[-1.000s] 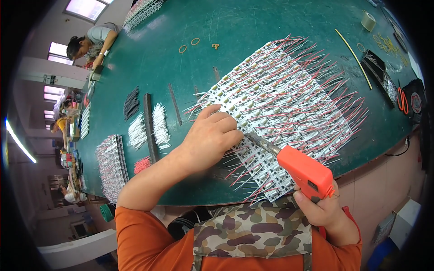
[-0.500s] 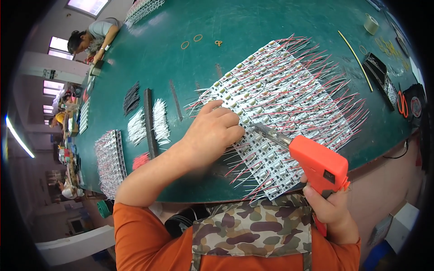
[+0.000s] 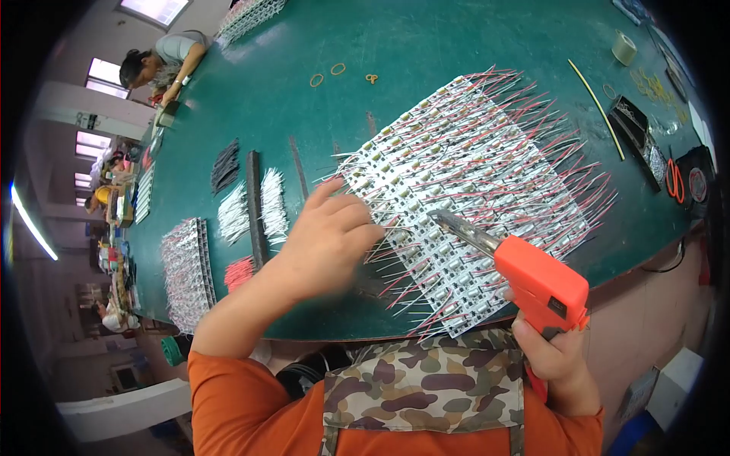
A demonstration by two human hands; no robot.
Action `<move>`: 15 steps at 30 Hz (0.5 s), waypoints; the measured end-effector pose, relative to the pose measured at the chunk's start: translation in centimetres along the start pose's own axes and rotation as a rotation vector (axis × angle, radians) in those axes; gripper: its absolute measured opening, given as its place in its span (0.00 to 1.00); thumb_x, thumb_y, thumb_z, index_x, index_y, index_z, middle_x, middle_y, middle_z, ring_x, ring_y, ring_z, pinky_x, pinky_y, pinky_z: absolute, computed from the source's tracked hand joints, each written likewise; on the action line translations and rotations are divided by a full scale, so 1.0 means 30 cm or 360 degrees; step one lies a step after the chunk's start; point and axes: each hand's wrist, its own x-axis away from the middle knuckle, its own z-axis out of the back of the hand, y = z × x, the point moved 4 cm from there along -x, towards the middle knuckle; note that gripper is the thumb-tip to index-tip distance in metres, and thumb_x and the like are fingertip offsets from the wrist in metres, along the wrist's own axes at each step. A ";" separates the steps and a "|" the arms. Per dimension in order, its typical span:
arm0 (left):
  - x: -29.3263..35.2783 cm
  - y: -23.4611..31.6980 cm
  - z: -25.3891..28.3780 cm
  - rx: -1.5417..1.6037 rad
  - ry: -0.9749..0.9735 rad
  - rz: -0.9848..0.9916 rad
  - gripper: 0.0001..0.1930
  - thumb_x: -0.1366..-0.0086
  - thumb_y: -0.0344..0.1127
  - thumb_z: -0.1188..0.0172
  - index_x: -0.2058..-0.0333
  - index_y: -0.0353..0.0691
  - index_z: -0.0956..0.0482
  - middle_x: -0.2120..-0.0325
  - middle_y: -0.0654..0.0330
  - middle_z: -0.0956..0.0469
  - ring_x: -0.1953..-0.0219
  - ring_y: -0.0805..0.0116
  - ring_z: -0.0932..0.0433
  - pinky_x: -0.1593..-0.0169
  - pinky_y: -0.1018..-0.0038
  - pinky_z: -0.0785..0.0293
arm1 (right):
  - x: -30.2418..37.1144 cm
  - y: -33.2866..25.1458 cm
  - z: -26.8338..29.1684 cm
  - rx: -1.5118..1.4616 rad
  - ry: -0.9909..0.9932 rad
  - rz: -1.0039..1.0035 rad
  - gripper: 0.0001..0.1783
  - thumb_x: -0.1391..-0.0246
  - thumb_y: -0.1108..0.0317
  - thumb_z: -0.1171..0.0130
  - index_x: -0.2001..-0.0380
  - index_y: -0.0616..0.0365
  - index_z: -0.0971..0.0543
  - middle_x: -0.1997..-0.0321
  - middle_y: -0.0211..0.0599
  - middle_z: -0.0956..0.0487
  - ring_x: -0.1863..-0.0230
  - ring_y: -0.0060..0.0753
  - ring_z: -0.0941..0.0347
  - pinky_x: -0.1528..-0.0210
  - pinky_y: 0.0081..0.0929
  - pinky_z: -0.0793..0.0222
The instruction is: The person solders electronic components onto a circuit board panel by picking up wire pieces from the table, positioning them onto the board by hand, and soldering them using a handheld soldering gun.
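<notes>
My right hand [image 3: 549, 346] is closed round the grip of a red soldering gun [image 3: 541, 283]. Its dark metal tip [image 3: 449, 220] points left, just over a wide sheet of white circuit boards [image 3: 456, 262]. Rows of small parts cover the sheet, and red and white wires stick out along its sides. At the sheet's left edge, beside the wire ends, is my left hand [image 3: 334, 239], its fingers curled in; what they hold, if anything, is too small to make out. A gap separates this hand from the tip.
On the green table [image 3: 289, 99], bundles of white wires [image 3: 274, 205], black wires [image 3: 225, 167] and red wires [image 3: 239, 272] lie left, near a dark bar [image 3: 255, 197] and another wired board stack [image 3: 186, 273]. Orange scissors [image 3: 674, 181] and a black tray [image 3: 637, 140] sit right. A person [image 3: 171, 61] works far left.
My left hand has drawn back to the left, away from the tip. The soldering gun has shifted slightly right, and its tip stands farther from my fingers.
</notes>
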 end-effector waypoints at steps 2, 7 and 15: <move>0.068 -0.037 0.050 -0.0021 0.0069 0.0092 0.13 0.52 0.22 0.37 0.66 0.45 0.19 0.67 0.62 0.23 0.55 0.61 0.23 0.39 0.52 0.35 | 0.045 0.030 0.009 -0.0005 0.0035 -0.0063 0.24 0.48 0.79 0.45 0.46 0.70 0.30 0.56 0.45 0.20 0.68 0.20 0.27 0.63 0.23 0.30; 0.246 -0.205 0.184 -0.0222 0.0449 0.0551 0.06 0.44 0.23 0.39 0.67 0.38 0.19 0.71 0.57 0.23 0.61 0.56 0.22 0.45 0.58 0.30 | 0.063 0.053 -0.001 -0.0430 0.0506 -0.0045 0.19 0.39 0.67 0.48 0.49 0.70 0.30 0.58 0.51 0.20 0.70 0.28 0.25 0.67 0.24 0.27; 0.417 -0.361 0.089 -0.0196 0.0330 0.0941 0.05 0.43 0.30 0.37 0.68 0.37 0.18 0.71 0.54 0.22 0.65 0.51 0.22 0.61 0.60 0.26 | 0.074 0.077 -0.009 -0.0532 0.0465 -0.0173 0.15 0.42 0.66 0.42 0.57 0.66 0.28 0.60 0.53 0.20 0.68 0.30 0.24 0.65 0.26 0.26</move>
